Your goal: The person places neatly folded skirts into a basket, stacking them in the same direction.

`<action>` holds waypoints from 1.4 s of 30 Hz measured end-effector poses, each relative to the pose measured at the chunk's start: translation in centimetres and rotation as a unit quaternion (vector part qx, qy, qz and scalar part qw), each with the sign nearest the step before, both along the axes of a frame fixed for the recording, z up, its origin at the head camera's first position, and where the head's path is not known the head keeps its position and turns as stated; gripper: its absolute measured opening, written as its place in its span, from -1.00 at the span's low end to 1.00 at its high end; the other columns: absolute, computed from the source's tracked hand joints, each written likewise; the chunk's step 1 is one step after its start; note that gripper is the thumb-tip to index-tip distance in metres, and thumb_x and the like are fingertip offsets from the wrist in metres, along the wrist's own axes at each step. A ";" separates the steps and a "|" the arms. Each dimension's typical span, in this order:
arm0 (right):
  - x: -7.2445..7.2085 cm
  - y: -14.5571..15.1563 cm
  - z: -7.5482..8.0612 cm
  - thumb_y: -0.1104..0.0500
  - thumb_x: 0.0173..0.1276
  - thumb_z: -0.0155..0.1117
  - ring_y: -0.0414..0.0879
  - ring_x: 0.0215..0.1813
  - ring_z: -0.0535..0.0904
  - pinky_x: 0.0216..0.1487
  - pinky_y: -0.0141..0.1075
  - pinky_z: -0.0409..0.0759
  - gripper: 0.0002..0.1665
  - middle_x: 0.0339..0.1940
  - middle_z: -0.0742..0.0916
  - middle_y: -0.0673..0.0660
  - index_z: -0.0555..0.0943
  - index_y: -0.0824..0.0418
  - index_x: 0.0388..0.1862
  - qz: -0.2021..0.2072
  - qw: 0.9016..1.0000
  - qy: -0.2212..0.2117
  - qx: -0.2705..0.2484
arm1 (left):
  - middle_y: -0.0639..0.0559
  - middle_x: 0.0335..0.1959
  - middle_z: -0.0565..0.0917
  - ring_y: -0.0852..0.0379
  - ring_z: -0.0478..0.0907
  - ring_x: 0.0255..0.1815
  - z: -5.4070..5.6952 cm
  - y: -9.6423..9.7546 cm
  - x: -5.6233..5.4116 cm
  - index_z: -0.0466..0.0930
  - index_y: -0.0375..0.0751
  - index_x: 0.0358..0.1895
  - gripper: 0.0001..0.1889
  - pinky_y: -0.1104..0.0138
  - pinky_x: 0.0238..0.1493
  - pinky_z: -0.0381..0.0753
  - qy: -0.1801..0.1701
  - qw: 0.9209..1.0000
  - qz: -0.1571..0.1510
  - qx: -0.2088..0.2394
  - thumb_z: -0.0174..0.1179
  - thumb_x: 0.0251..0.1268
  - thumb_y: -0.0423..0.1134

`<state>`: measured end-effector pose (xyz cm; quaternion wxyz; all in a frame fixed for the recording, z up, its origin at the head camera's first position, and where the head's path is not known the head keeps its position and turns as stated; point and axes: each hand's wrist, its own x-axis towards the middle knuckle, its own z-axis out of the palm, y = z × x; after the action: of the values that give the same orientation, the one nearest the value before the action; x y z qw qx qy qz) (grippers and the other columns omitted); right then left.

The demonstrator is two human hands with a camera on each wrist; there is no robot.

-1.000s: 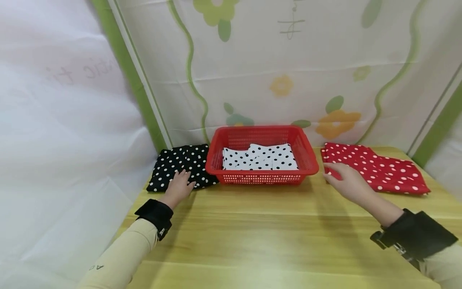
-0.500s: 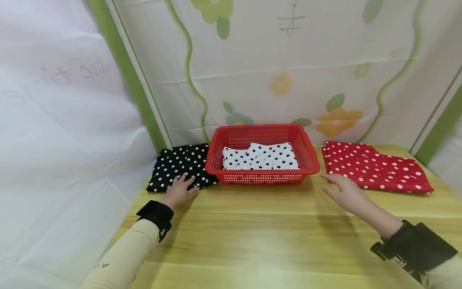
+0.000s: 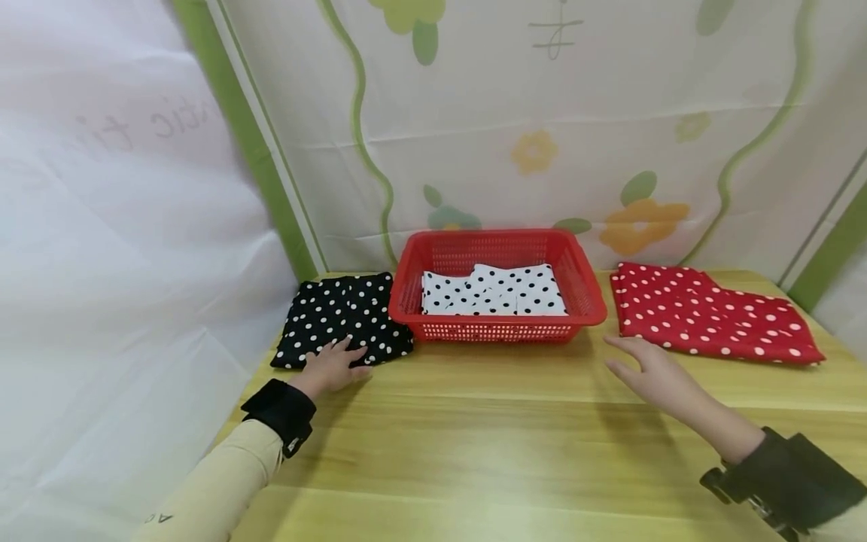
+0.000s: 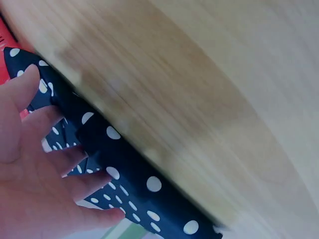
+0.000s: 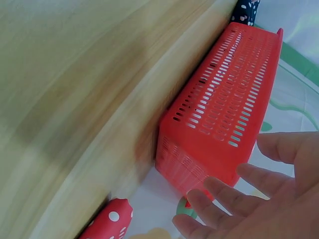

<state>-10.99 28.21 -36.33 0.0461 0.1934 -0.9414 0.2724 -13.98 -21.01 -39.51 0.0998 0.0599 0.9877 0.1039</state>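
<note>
My left hand [image 3: 332, 367] hovers with spread fingers at the near edge of a folded black cloth with white dots [image 3: 339, 309]. In the left wrist view its fingers [image 4: 67, 159] overlap that cloth and grip nothing. My right hand [image 3: 655, 375], palm facing inward and fingers loosely straight, is in the air between the red plastic basket [image 3: 494, 330] and a folded red cloth with white dots [image 3: 711, 312]. It holds nothing. Inside the basket lies a folded white cloth with black dots [image 3: 515, 292].
All of this stands on a light wooden table [image 3: 460, 452]. A white curtain [image 3: 474, 113] printed with flowers hangs close behind the basket. White fabric [image 3: 135, 263] also walls off the left side. Both wrists wear black bands.
The right hand has lowered slightly, toward the near side of the red cloth. My left hand has drawn back a little toward the black cloth's near edge. The cloths and basket keep their places.
</note>
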 end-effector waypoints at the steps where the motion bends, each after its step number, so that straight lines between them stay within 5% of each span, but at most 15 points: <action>1: 0.0 0.0 0.0 0.21 0.44 0.19 0.48 0.25 0.33 0.16 0.32 0.33 -0.43 0.22 0.47 0.55 0.38 0.55 0.28 -0.001 1.000 0.001 -0.001 | -0.44 0.45 0.13 -0.51 -0.02 0.42 0.0 0.0 -0.1 0.31 -0.20 0.43 -0.41 -0.42 0.22 0.00 0.006 1.000 0.003 0.009 -0.01 0.49 0.06; 6: 0.1 0.0 -0.2 0.16 0.47 0.16 0.50 0.27 0.30 0.17 0.33 0.29 -0.40 0.25 0.44 0.57 0.34 0.54 0.31 -0.002 1.000 -0.009 0.000 | -0.46 0.47 0.04 -0.53 -0.12 0.44 -0.4 -0.4 -1.5 0.28 -0.25 0.43 -0.40 -0.44 0.23 -0.03 0.057 0.998 0.000 0.035 -0.04 0.51 0.06; 11: 0.2 -0.2 -0.3 0.15 0.47 0.16 0.50 0.29 0.28 0.19 0.33 0.28 -0.36 0.28 0.41 0.57 0.30 0.55 0.34 0.006 1.000 -0.023 0.009 | -0.50 0.47 -0.01 -0.57 -0.11 0.42 -0.7 -1.0 -1.8 0.26 -0.28 0.44 -0.40 -0.44 0.23 -0.04 0.049 0.998 -0.010 0.036 -0.05 0.52 0.04; 16: 0.2 -0.3 -0.5 0.17 0.46 0.18 0.49 0.29 0.29 0.20 0.31 0.29 -0.36 0.29 0.41 0.56 0.30 0.57 0.33 0.021 1.000 -0.021 0.009 | -0.49 0.45 0.06 -0.60 -0.05 0.39 -1.4 -1.0 -0.8 0.28 -0.27 0.43 -0.41 -0.41 0.20 0.10 0.035 0.999 -0.027 -0.002 -0.07 0.52 0.04; 29: 0.2 0.2 -1.2 0.12 0.46 0.18 0.49 0.30 0.27 0.21 0.32 0.27 -0.33 0.29 0.41 0.56 0.30 0.54 0.35 0.013 0.999 -0.032 0.013 | -0.52 0.42 0.13 -0.65 0.07 0.32 -1.4 -0.4 3.3 0.39 -0.29 0.37 -0.49 -0.35 0.15 0.26 0.050 0.997 -0.049 -0.018 -0.02 0.51 -0.05; 42: 0.1 -0.1 -1.8 0.15 0.46 0.18 0.51 0.28 0.28 0.19 0.34 0.27 -0.35 0.27 0.41 0.58 0.30 0.56 0.33 0.023 0.999 -0.040 0.004 | -0.50 0.42 0.15 -0.65 0.05 0.32 -1.9 -0.4 4.8 0.42 -0.27 0.34 -0.51 -0.33 0.19 0.24 0.056 0.997 -0.047 -0.009 0.01 0.50 -0.06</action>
<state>-10.87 28.07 -38.13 0.0018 0.2040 -0.9390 0.2769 -9.14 -21.43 -41.37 0.0492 0.1106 0.9889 0.0864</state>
